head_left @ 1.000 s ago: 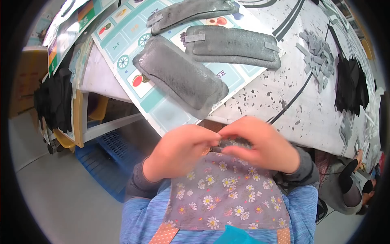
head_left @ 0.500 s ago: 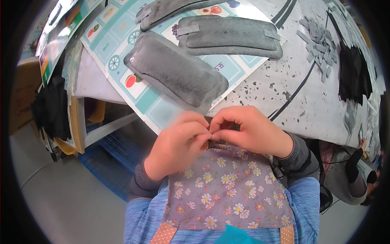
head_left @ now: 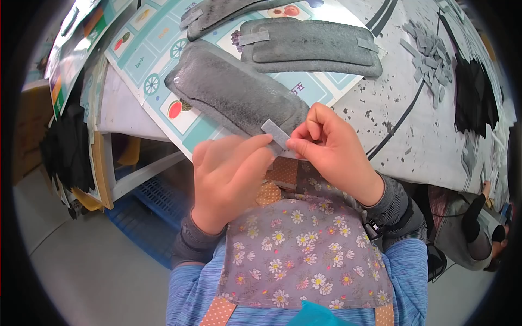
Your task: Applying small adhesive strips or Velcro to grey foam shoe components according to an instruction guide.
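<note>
A small light-grey strip point(head_left: 275, 132) sits at the near right end of a grey plush pad point(head_left: 234, 87), its upper end over the pad. My right hand point(head_left: 340, 152) is closed, thumb and index finger pinching the strip's lower right end. My left hand point(head_left: 231, 168) is smeared by motion; its fingertips are beside the strip's left edge, and I cannot make out whether they grip it. Behind lies a second grey pad point(head_left: 310, 49) with a light-grey strip near each end. A third grey pad point(head_left: 228, 13) is cut off by the top edge.
The pads lie on a printed board point(head_left: 157, 108) on a white table point(head_left: 348, 122). At right are a pile of grey strips point(head_left: 429, 62) and black fabric pieces point(head_left: 474, 98). Blue plastic baskets point(head_left: 141, 228) stand below left. Another person point(head_left: 476, 233) is at the far right.
Both hands have moved up and away from my apron to the near edge of the pad. The grey strip, hidden before, now shows between them, and my hands are farther apart.
</note>
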`<state>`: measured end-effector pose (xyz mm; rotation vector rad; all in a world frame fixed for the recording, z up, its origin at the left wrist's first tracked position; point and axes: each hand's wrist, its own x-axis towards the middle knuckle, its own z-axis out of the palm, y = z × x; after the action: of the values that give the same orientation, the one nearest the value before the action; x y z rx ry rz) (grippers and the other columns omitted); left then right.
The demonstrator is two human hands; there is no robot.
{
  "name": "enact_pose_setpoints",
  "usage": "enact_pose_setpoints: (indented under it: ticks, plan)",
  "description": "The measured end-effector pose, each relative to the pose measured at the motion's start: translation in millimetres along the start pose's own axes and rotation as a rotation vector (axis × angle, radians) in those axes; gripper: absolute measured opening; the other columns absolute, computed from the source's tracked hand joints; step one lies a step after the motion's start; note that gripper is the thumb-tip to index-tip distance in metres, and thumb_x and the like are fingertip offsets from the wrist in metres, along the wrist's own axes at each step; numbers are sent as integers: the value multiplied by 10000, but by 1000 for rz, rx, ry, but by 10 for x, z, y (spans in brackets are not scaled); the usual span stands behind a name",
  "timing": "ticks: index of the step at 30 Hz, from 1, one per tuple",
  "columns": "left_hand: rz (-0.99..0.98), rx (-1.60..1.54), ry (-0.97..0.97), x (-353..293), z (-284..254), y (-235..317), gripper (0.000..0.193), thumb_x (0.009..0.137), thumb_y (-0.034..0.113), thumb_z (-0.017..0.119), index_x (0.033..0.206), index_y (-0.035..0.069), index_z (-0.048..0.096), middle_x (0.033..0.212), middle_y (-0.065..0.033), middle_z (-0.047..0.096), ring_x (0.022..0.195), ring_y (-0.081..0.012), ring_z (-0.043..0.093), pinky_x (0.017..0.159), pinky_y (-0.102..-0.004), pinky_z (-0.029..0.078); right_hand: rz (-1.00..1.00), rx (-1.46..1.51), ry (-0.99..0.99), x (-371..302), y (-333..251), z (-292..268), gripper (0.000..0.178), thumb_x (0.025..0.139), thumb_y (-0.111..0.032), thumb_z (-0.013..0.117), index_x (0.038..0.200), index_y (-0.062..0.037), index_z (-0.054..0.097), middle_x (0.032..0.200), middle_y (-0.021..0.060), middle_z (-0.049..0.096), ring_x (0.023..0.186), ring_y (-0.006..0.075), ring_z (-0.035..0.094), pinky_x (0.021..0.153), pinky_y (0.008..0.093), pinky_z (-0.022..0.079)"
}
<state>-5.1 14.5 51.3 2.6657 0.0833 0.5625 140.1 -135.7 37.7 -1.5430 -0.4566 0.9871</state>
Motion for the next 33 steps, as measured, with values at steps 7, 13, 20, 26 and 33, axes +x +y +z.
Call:
enact_pose_setpoints:
  ticks: [7, 13, 20, 26, 33]
  plan:
    - [-21, 61, -110, 83, 55, -15, 124, 827, 108, 704, 944, 96, 666, 1124, 25, 710, 974, -175, 608, 839, -334, 367, 8, -64, 15, 16, -27, -16, 319, 861, -14, 682, 794, -52, 373, 701, 53, 517, 694, 116, 528, 599, 289, 443]
    - [-31, 45, -108, 77, 80, -3, 155, 840, 123, 703, 992, 101, 684, 1129, 34, 706, 976, -168, 613, 836, -332, 367, -29, -157, 17, -18, -36, -19, 309, 866, -25, 679, 803, -38, 376, 681, 57, 505, 660, 130, 524, 588, 296, 440]
    - [-20, 80, -183, 119, 34, 15, 299, 817, 219, 727, 1098, 118, 721, 1165, 44, 684, 997, -172, 585, 848, -341, 372, -50, -208, 19, -73, -62, -80, 236, 855, -33, 683, 856, -25, 448, 722, 49, 549, 673, 111, 555, 598, 284, 465]
    - [8, 101, -213, 134, 28, 35, 382, 785, 285, 742, 1125, 115, 713, 1180, 44, 665, 1013, -170, 576, 852, -351, 371, -138, -352, 286, -246, -229, -472, 162, 868, -45, 692, 908, -30, 536, 803, -8, 576, 728, 60, 564, 648, 240, 485]
    - [12, 166, -279, 137, 11, 111, 487, 763, 345, 752, 1191, 126, 680, 1210, 39, 628, 1049, -177, 558, 859, -365, 371, -163, -1005, 619, -258, -406, -1879, 158, 917, -129, 666, 1021, -19, 622, 867, 52, 650, 817, 132, 612, 763, 276, 489]
